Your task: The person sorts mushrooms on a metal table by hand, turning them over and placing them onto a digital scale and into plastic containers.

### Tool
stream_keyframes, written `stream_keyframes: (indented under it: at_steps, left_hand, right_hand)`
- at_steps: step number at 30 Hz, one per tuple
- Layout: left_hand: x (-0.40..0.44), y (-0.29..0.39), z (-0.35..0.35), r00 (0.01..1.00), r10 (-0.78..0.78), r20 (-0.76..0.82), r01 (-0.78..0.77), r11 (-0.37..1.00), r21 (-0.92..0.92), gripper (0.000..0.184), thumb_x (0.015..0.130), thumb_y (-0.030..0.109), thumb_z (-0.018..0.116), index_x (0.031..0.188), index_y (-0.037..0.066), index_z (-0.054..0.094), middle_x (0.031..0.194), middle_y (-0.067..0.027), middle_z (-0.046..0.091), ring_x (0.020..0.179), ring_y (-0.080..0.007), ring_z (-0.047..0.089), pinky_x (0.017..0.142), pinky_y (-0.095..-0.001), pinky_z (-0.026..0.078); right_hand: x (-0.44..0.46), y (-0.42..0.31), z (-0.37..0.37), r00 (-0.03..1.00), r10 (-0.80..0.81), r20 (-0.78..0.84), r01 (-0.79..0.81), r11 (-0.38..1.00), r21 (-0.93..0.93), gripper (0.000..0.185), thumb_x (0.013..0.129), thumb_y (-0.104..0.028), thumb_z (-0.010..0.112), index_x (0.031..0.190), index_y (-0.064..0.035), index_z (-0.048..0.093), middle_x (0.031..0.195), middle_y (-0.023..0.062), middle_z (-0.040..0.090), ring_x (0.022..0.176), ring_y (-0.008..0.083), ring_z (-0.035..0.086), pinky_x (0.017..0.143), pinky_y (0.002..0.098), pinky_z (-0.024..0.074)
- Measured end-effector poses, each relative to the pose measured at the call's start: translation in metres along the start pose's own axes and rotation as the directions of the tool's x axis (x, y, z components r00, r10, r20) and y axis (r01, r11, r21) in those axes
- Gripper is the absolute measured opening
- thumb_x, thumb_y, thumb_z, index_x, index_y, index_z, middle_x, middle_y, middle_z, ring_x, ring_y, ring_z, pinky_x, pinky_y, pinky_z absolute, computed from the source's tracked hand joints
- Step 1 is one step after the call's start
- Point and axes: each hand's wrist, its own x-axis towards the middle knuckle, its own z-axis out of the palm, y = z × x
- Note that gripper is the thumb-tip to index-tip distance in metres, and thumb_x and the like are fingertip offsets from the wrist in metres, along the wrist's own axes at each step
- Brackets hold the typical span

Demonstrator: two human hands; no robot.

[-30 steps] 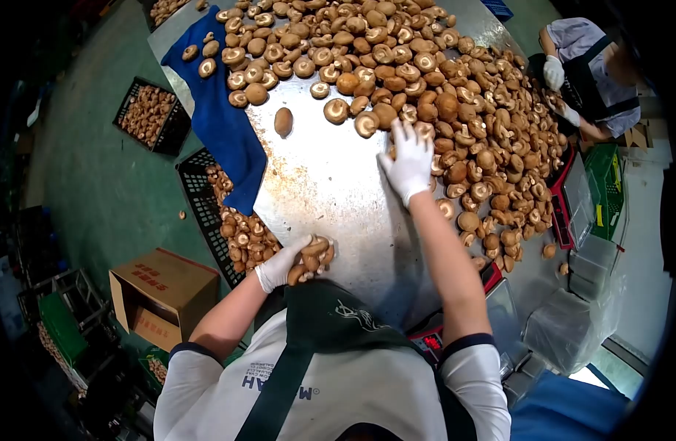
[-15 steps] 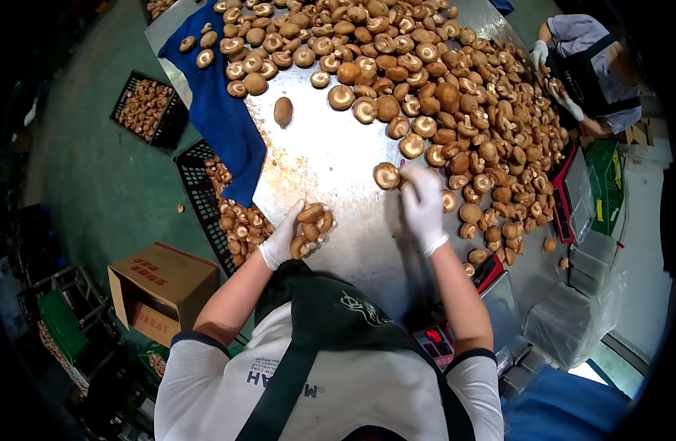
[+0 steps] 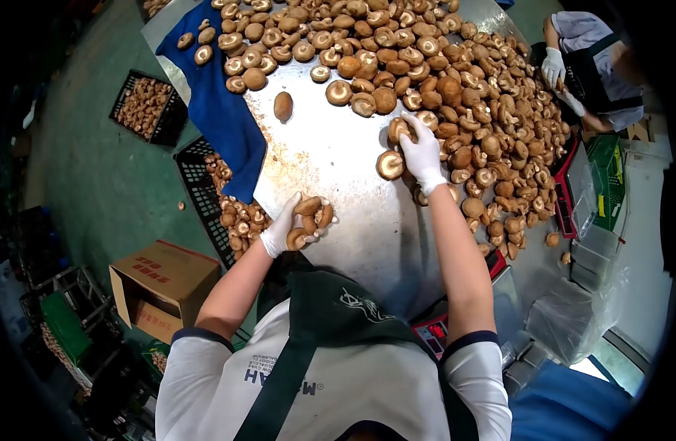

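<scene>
My left hand (image 3: 283, 226), in a white glove, is closed around several brown mushrooms (image 3: 308, 208) above the near left part of the metal table (image 3: 338, 162). My right hand (image 3: 423, 153), gloved as well, reaches to the near edge of a large mushroom heap (image 3: 492, 121). Its thumb and fingers are on a brown mushroom (image 3: 398, 129). Just below these fingers an upturned mushroom (image 3: 390, 165) shows its pale gills and stem. A single mushroom (image 3: 283, 106) lies apart, cap up, on the bare metal.
A blue cloth (image 3: 224, 121) drapes over the table's left edge. Below it stands a black crate (image 3: 200, 192) of mushrooms; another crate (image 3: 167, 126) is farther left. A cardboard box (image 3: 165, 283) sits at lower left. Red scales (image 3: 432, 334) stand at right. Another person (image 3: 595, 70) works at upper right.
My right hand has moved up and away from me along the heap's edge, onto a mushroom. The left hand keeps its mushrooms nearly in place. The other person's hands have come closer together.
</scene>
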Motion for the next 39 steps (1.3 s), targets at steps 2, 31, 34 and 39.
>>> stream_keyframes:
  at_steps: [2,31,34,39]
  left_hand:
    - [0.002,-0.002,0.000,1.000,0.018,-0.005,-0.018,1.000,0.024,0.070,0.098,0.070,0.021,0.121,0.011,0.051,0.086,-0.0167,0.055,0.058,-0.0197,0.050,0.046,-0.0258,0.043]
    - [0.016,-0.037,0.021,0.973,-0.116,0.200,0.125,0.991,-0.038,0.083,0.095,0.070,0.033,0.126,-0.005,0.049,0.100,-0.0222,0.059,0.062,-0.0218,0.057,0.045,-0.0238,0.046]
    - [0.020,-0.027,0.026,0.985,-0.107,0.132,0.135,0.966,-0.222,0.087,0.093,0.072,0.032,0.120,-0.009,0.051,0.097,-0.0195,0.058,0.066,-0.0193,0.051,0.045,-0.0242,0.041]
    - [0.029,-0.023,0.013,0.989,-0.085,0.123,0.118,0.949,-0.292,0.080,0.097,0.066,0.030,0.127,-0.006,0.047,0.108,-0.0217,0.058,0.073,-0.0219,0.052,0.045,-0.0242,0.041]
  right_hand:
    - [-0.016,-0.016,-0.020,0.983,0.156,0.091,-0.180,0.895,0.409,0.040,0.094,-0.012,0.058,0.132,0.0000,0.056,0.126,0.0139,0.064,0.114,0.0220,0.061,0.099,0.0324,0.0460]
    - [-0.085,-0.026,-0.012,0.998,0.056,0.038,-0.029,0.858,-0.512,0.058,0.082,-0.016,0.068,0.137,-0.0077,0.050,0.138,0.0154,0.051,0.126,0.0353,0.045,0.105,0.0465,0.0375]
    - [-0.091,-0.031,0.010,0.979,-0.016,0.202,0.113,0.869,-0.481,0.059,0.082,-0.012,0.069,0.137,-0.0071,0.049,0.131,0.0166,0.054,0.112,0.0370,0.051,0.100,0.0457,0.0416]
    - [-0.103,-0.034,0.007,0.931,0.192,0.312,-0.251,0.955,0.160,0.049,0.096,-0.017,0.058,0.142,-0.0047,0.047,0.131,0.0176,0.059,0.116,0.0289,0.060,0.100,0.0369,0.0471]
